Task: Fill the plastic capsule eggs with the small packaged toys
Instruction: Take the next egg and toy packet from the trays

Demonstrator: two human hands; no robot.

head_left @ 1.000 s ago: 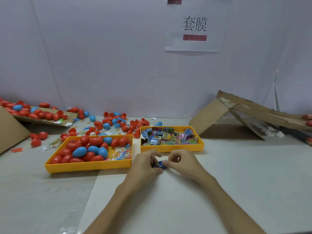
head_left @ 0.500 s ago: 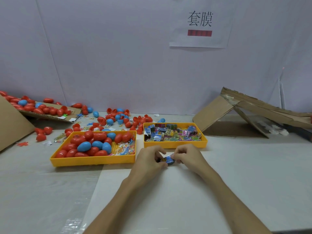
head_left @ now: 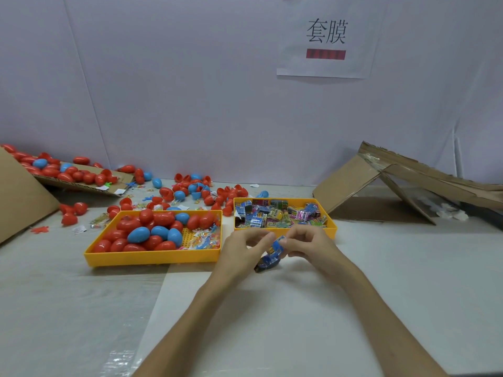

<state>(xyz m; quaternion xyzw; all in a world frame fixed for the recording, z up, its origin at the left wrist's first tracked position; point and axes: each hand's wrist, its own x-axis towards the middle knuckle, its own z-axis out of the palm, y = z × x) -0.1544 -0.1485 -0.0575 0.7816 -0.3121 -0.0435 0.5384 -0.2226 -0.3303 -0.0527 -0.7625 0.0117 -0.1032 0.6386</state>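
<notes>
Left hand [head_left: 242, 250]: pinches the blue toy packet [head_left: 272, 254].
Right hand [head_left: 310, 244]: pinches the same packet's top.
Trays: eggs [head_left: 152, 231] left, packets right.

- Toy packet [head_left: 272, 253], pinched between left hand [head_left: 239, 254] and right hand [head_left: 310, 246]: thin printed film, blue, glossy, crinkled.
- Capsule eggs [head_left: 138, 234], left of the left hand: hard plastic, red and blue, smooth, high gloss.
- Left tray [head_left: 152, 258], holding them: orange-yellow moulded plastic, satin finish, perforated floor.
- Right tray [head_left: 332, 227], just beyond the right hand: same plastic.
- Packets [head_left: 275, 214] inside the right tray: shiny crumpled film.
- Table cover [head_left: 68, 308], under both hands: pale, smooth, faint sheen.
- Cardboard flaps [head_left: 345, 183], far right of the right hand: brown board, matt, ragged edges.
- Sign [head_left: 326, 66], above the hands: white paper, matt.
</notes>
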